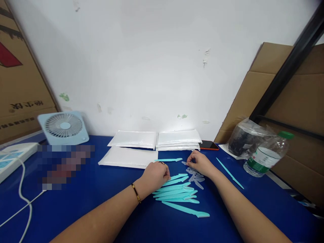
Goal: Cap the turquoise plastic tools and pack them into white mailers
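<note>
Resting on a blue table [88, 199], the left hand [155, 175] lies knuckles up with its fingers curled in. It touches the near end of a pile of teal sticks [177, 194]. I cannot tell if it grips one. A ring is on one finger and a dark band [136, 193] is on the wrist.

The right hand [201, 163] sits just past the pile, a bit to the right. Its fingers are bent down onto a small heap of clear caps [196, 177]. The tips are pinched close on the caps, but what they hold is too small to see.

The teal sticks lie side by side between the two hands, with one long stick [186, 209] nearest the person. One more stick [168, 160] lies alone just past the left hand. A thin stick [230, 173] lies apart on the right, beside the right arm.

Behind the hands are white padded bags [154, 143] in flat stacks by the wall. A phone [209, 145] with a red edge lies just right of them. Farther right are a dark bag [246, 138] in clear wrap and a water bottle [267, 155] with a green cap, lying tilted. A small fan [63, 127] stands at the far left, with a white cord [24, 197] near it. Brown boxes [291, 111] lean on both sides.
</note>
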Motion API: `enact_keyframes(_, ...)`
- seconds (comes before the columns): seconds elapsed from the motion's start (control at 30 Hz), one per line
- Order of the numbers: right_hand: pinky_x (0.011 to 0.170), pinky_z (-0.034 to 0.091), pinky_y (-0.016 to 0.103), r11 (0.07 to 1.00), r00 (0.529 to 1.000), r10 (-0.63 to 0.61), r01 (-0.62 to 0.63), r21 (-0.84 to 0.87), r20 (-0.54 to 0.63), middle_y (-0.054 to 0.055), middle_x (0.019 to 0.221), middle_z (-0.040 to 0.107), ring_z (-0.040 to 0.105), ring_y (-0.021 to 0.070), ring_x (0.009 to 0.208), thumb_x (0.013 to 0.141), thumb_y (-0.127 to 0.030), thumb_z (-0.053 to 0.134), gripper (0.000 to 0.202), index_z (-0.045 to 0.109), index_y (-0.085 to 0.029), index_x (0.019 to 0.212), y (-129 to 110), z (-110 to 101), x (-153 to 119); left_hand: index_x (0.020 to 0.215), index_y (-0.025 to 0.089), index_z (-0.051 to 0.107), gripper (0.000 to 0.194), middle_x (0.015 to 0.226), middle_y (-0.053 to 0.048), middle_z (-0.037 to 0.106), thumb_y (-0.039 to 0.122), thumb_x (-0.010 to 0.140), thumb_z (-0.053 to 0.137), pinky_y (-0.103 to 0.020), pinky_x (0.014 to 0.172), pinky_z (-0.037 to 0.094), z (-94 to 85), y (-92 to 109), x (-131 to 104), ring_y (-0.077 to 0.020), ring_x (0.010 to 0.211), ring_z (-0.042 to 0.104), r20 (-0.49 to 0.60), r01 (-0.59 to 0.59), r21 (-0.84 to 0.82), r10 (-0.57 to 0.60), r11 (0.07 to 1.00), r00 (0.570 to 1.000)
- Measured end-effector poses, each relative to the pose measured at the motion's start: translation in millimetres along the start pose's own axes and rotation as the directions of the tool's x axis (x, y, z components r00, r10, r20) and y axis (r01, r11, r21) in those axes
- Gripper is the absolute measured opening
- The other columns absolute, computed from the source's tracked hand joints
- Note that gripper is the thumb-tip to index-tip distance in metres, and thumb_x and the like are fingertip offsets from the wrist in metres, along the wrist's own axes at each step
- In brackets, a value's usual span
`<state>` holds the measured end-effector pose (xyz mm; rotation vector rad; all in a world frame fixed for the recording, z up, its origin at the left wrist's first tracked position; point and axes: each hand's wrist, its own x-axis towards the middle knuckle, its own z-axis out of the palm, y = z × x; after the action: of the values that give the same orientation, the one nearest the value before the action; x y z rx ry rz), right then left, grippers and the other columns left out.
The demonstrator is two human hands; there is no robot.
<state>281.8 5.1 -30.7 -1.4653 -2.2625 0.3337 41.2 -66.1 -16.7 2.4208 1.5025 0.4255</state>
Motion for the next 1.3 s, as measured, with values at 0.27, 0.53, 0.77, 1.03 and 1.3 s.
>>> enact_keyframes(0.27, 0.054, 0.035, 0.023, 0.988, 0.999, 0.031, -0.036, 0.152, 0.037, 0.001, 0.069, 0.058, 0.049, 0.0125, 0.06, 0.068, -0.033, 0.062, 0.015, 0.063, -0.018, 0.068, 1.9, -8.7, -3.1, 0.065, 0.02, 0.062, 0.012, 0.071, -0.001, 0.065, 0.026, 0.073, 0.056, -0.027, 0.06, 0.037, -2.8, 4.2, -1.9, -0.0177, 0.067, 0.058, -0.02, 0.068, 0.079, -0.067, 0.995, 0.998)
enact_keyframes(0.53, 0.052, 0.041, 0.023, 0.788, 0.963, 0.016, -0.178, 0.589, 0.269, 0.0, 0.059, 0.059, 0.054, 0.0116, 0.054, 0.066, -0.039, 0.068, 0.028, 0.064, -0.015, 0.079, -3.9, -35.0, -16.0, 0.067, 0.02, 0.063, 0.011, 0.072, -0.002, 0.066, 0.028, 0.072, 0.058, -0.027, 0.06, 0.038, 1.6, 7.0, -1.6, -0.0174, 0.068, 0.059, 0.013, 0.072, 0.029, -0.072, 0.997, 0.997)
enact_keyframes(0.77, 0.051, 0.042, 0.022, 0.762, 0.95, -0.039, -0.173, 0.624, 0.311, 0.001, 0.061, 0.063, 0.054, 0.0105, 0.052, 0.064, -0.038, 0.071, 0.028, 0.067, -0.014, 0.077, -13.1, -35.0, -18.9, 0.073, 0.02, 0.064, 0.014, 0.073, -0.002, 0.066, 0.03, 0.074, 0.055, -0.024, 0.054, 0.036, -6.9, -6.1, -1.3, -0.0163, 0.067, 0.058, -0.015, 0.168, -0.132, -0.171, 0.977, 0.985)
enact_keyframes(1.03, 0.05, 0.042, 0.022, 0.77, 0.952, -0.051, -0.154, 0.619, 0.301, 0.001, 0.059, 0.062, 0.054, 0.0109, 0.052, 0.064, -0.039, 0.07, 0.027, 0.068, -0.014, 0.075, -14.8, -39.1, -19.6, 0.073, 0.02, 0.063, 0.015, 0.071, -0.001, 0.064, 0.032, 0.075, 0.055, -0.024, 0.053, 0.034, -11.7, -8.0, -0.9, -0.0163, 0.066, 0.057, -0.026, 0.172, -0.133, -0.177, 0.976, 0.984)
enact_keyframes(1.3, 0.051, 0.041, 0.022, 0.753, 0.939, -0.095, -0.151, 0.641, 0.332, 0.0, 0.058, 0.061, 0.053, 0.0103, 0.051, 0.064, -0.038, 0.07, 0.025, 0.068, -0.014, 0.074, -29.5, -23.4, -19.0, 0.073, 0.021, 0.064, 0.014, 0.073, -0.001, 0.065, 0.032, 0.076, 0.055, -0.025, 0.057, 0.037, -7.3, -4.1, 4.4, -0.0167, 0.068, 0.057, -0.033, 0.112, -0.096, -0.116, 0.989, 0.993)
